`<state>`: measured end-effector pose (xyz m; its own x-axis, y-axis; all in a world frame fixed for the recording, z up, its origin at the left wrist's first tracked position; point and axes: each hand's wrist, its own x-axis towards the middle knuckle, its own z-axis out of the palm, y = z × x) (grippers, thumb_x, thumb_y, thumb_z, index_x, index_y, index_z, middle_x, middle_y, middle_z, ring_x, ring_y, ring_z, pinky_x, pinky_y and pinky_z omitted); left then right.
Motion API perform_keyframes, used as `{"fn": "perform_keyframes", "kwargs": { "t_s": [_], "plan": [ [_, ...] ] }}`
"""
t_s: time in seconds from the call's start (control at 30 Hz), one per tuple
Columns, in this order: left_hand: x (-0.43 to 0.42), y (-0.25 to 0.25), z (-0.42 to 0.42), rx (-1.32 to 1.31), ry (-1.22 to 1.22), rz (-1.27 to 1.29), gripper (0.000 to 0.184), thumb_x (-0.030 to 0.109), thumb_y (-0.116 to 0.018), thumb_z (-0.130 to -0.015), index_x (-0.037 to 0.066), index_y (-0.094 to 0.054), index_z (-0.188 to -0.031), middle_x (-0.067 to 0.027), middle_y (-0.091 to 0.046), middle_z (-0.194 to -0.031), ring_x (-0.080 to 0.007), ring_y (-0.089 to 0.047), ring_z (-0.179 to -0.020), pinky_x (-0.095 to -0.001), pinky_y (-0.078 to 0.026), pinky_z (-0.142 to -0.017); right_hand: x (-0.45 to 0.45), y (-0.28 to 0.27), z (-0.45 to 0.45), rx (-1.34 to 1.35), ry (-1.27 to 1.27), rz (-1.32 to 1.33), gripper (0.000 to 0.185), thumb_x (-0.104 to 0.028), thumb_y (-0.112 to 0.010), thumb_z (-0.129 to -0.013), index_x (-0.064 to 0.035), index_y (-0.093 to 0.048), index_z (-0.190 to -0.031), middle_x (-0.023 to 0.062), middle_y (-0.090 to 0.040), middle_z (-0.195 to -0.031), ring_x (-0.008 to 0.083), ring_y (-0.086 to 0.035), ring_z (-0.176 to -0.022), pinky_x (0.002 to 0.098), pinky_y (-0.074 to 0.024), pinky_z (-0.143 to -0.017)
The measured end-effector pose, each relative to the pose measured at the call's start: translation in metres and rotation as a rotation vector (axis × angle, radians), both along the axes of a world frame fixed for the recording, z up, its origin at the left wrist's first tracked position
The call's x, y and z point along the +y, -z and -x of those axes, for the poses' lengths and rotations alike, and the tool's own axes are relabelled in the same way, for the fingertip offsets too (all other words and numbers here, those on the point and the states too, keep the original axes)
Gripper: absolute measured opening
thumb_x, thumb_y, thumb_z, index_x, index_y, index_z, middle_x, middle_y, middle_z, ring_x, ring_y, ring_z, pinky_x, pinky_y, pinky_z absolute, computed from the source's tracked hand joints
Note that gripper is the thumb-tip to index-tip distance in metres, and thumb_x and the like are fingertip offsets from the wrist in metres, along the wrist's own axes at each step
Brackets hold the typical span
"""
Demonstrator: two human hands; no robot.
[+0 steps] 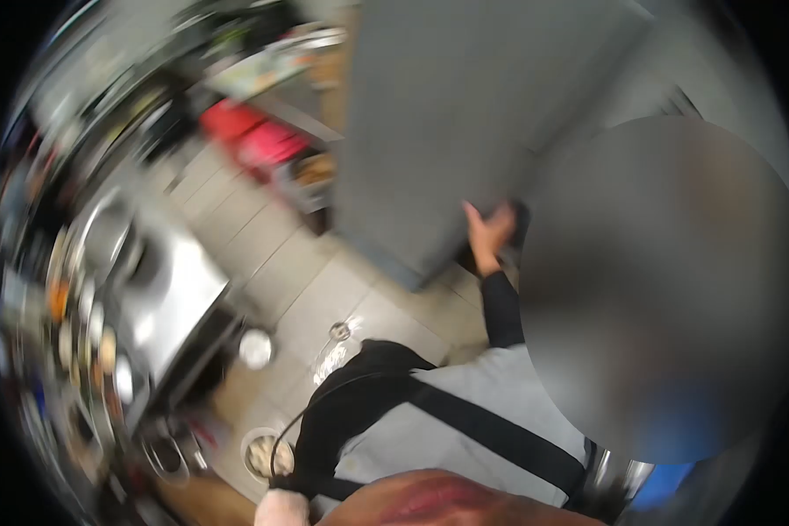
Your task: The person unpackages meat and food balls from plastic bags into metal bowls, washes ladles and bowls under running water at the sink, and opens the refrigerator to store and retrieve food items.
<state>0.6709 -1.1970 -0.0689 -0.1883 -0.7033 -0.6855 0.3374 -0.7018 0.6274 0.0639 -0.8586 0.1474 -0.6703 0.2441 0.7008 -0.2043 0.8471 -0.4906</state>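
Observation:
My right hand (489, 233), coming out of a dark sleeve, reaches forward with the thumb spread away from the fingers. It is beside the lower edge of a tall grey panel (438, 123), perhaps a cabinet or fridge door. Blur keeps me from telling whether the hand touches it. A dark patch lies just behind the fingertips, and I see nothing held. At the bottom edge, a pale rounded shape (280, 508) is cut off by the frame; it may be part of my left hand, but its fingers do not show.
A steel counter (180, 289) with dishes and pans runs along the left. Red and pink containers (259, 136) stand beyond it. On the tiled floor are a white round container (256, 349), a bucket of pale pieces (267, 454) and a drain (340, 331). A blurred disc covers the right.

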Motion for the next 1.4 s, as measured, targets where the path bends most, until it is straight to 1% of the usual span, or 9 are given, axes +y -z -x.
{"fn": "perform_keyframes", "kwargs": {
  "t_s": [0.07, 0.2, 0.33, 0.47, 0.77, 0.93, 1.17, 1.27, 1.4],
  "plan": [
    [-0.036, -0.005, 0.023, -0.032, 0.199, 0.007, 0.058, 0.025, -0.06, -0.086, 0.012, -0.039, -0.139, -0.0171, -0.049, -0.134, -0.0367, -0.053, -0.12, -0.0537, -0.053, -0.09, 0.012, -0.072, 0.004, -0.222, -0.222, 0.551, 0.087, -0.052, -0.083, -0.071, 0.0137, -0.052, -0.119, 0.0262, -0.061, -0.117, 0.0357, -0.057, -0.112, 0.0414, -0.0434, -0.098],
    [-0.069, -0.009, 0.043, -0.051, 0.398, 0.029, 0.056, 0.028, -0.06, -0.087, 0.01, -0.042, -0.137, -0.0176, -0.049, -0.134, -0.0371, -0.052, -0.12, -0.0531, -0.053, -0.092, 0.008, -0.051, 0.027, -0.162, -0.183, 0.658, 0.101, -0.061, -0.083, -0.064, 0.0157, -0.048, -0.121, 0.0309, -0.054, -0.127, 0.0382, -0.055, -0.12, 0.0426, -0.0434, -0.1],
    [-0.079, -0.011, 0.037, -0.057, 0.491, 0.056, 0.055, 0.031, -0.06, -0.087, 0.007, -0.045, -0.135, -0.018, -0.049, -0.134, -0.0376, -0.052, -0.12, -0.0525, -0.053, -0.093, -0.023, -0.028, -0.017, -0.098, -0.045, 0.485, 0.105, -0.064, -0.081, -0.064, 0.0128, -0.043, -0.124, 0.0301, -0.052, -0.126, 0.0425, -0.052, -0.119, 0.0439, -0.043, -0.099],
    [-0.094, -0.007, 0.011, -0.031, 0.539, 0.081, 0.055, 0.033, -0.06, -0.087, 0.005, -0.048, -0.132, -0.0185, -0.049, -0.134, -0.038, -0.052, -0.121, -0.0519, -0.053, -0.094, -0.071, -0.058, -0.131, -0.368, -0.425, 0.657, 0.1, -0.052, -0.088, -0.061, 0.005, -0.037, -0.127, 0.0234, -0.048, -0.12, 0.0358, -0.048, -0.117, 0.0434, -0.0389, -0.1],
    [-0.082, -0.023, 0.022, 0.279, 0.545, -0.077, 0.065, 0.027, -0.06, -0.081, 0.008, -0.042, -0.14, -0.0162, -0.053, -0.137, -0.0357, -0.06, -0.116, -0.0544, -0.054, -0.09, -0.26, -0.02, -0.184, -0.043, -0.801, 0.198, 0.113, -0.042, -0.084, -0.063, -0.0023, -0.022, -0.149, 0.0272, -0.035, -0.139, 0.0459, -0.036, -0.13, 0.0531, -0.0338, -0.109],
    [-0.082, -0.013, 0.049, 0.23, 0.545, -0.047, 0.063, 0.021, -0.059, -0.083, 0.011, -0.038, -0.141, -0.0148, -0.053, -0.138, -0.0353, -0.057, -0.12, -0.0574, -0.053, -0.09, -0.241, 0.0, -0.175, -0.444, -1.227, 0.14, 0.072, -0.028, -0.08, -0.08, -0.005, -0.046, -0.14, 0.0188, -0.056, -0.123, 0.0299, -0.059, -0.11, 0.0369, -0.0499, -0.094],
    [-0.078, -0.027, 0.129, 0.155, 0.552, -0.076, 0.064, 0.025, -0.06, -0.081, 0.007, -0.043, -0.14, -0.0126, -0.055, -0.137, -0.0321, -0.056, -0.123, -0.0568, -0.05, -0.096, -0.144, 0.112, 0.02, -1.134, -0.728, 1.099, 0.045, -0.029, -0.071, -0.089, -0.0052, -0.055, -0.124, 0.0097, -0.066, -0.105, 0.0188, -0.063, -0.091, 0.0325, -0.053, -0.077],
    [-0.082, -0.03, 0.168, 0.105, 0.567, -0.088, 0.063, 0.026, -0.06, -0.081, 0.007, -0.045, -0.139, -0.0116, -0.055, -0.137, -0.0303, -0.056, -0.124, -0.0556, -0.049, -0.098, -0.117, 0.137, 0.165, -0.89, -0.595, 1.482, 0.056, -0.045, -0.069, -0.089, -0.0043, -0.052, -0.124, 0.0109, -0.058, -0.107, 0.0203, -0.059, -0.086, 0.0354, -0.0531, -0.08],
    [-0.079, -0.07, 0.234, 0.048, 0.531, -0.066, 0.063, 0.024, -0.06, -0.08, 0.007, -0.044, -0.139, -0.0119, -0.055, -0.138, -0.0307, -0.055, -0.124, -0.0562, -0.048, -0.099, -0.118, 0.129, 0.295, -0.892, -0.261, 1.356, 0.068, -0.053, -0.07, -0.086, -0.001, -0.051, -0.125, 0.0088, -0.054, -0.104, 0.0195, -0.053, -0.087, 0.0344, -0.051, -0.082]
  ]
}}
